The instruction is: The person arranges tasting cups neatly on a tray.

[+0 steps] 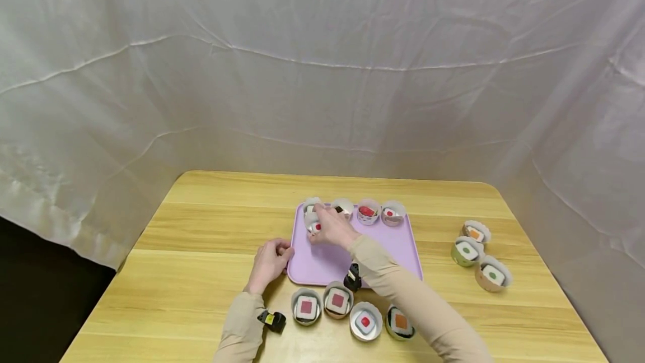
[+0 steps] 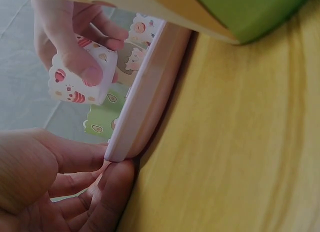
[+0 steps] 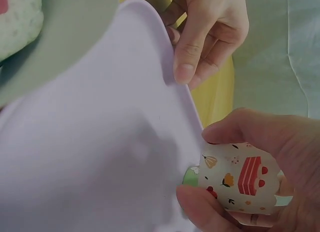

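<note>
My right hand point(image 1: 336, 229) pinches a paper baking cup point(image 3: 240, 177) between thumb and fingers, over the left part of a lilac tray point(image 1: 322, 268). Cake slices are printed on this cup, and a white piece with a red centre shows inside it in the head view. In the left wrist view the cup is tilted, close to a green avocado-print cup point(image 2: 106, 111). My left hand point(image 1: 269, 265) grips the tray's left rim near the front corner, thumb on top and fingers along the outside.
Along the tray's back edge stand several filled cups point(image 1: 369, 212), partly hidden by my right hand. Several more cups point(image 1: 306, 307) line the table in front of the tray, one beside my right forearm. Three cups point(image 1: 467, 251) cluster at the right. Pale curtains point(image 1: 322, 99) surround the table.
</note>
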Demonstrator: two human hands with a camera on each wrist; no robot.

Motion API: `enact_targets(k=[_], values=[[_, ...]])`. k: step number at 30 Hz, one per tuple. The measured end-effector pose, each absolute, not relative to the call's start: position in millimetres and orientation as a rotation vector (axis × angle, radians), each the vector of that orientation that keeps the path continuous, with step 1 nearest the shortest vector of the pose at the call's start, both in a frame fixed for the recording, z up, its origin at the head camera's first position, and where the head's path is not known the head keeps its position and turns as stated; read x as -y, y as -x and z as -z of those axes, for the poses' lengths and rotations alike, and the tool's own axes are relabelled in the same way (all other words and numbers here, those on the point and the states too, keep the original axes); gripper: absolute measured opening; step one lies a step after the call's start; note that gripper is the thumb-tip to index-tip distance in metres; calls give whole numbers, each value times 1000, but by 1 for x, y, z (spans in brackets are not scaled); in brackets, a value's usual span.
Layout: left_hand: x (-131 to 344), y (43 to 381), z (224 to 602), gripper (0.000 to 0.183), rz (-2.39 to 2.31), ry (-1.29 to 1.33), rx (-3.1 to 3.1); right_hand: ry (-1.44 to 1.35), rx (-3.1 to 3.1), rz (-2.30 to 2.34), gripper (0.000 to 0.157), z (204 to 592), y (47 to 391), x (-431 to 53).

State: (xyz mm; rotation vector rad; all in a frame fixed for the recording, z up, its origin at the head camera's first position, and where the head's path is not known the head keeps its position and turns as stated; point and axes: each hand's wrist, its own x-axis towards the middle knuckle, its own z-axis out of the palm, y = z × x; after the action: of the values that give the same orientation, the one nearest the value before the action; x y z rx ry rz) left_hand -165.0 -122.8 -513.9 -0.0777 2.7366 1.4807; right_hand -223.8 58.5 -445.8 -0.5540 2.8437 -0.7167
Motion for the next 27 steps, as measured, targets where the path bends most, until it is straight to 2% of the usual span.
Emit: enact_targets(k=[15, 27], values=[[124, 165, 515, 20, -1474, 58, -2749, 534, -2826, 683, 66, 453, 224, -54], [124, 165, 516, 20, -1466, 51, -2759, 562, -2834, 656, 59, 455, 223, -55]])
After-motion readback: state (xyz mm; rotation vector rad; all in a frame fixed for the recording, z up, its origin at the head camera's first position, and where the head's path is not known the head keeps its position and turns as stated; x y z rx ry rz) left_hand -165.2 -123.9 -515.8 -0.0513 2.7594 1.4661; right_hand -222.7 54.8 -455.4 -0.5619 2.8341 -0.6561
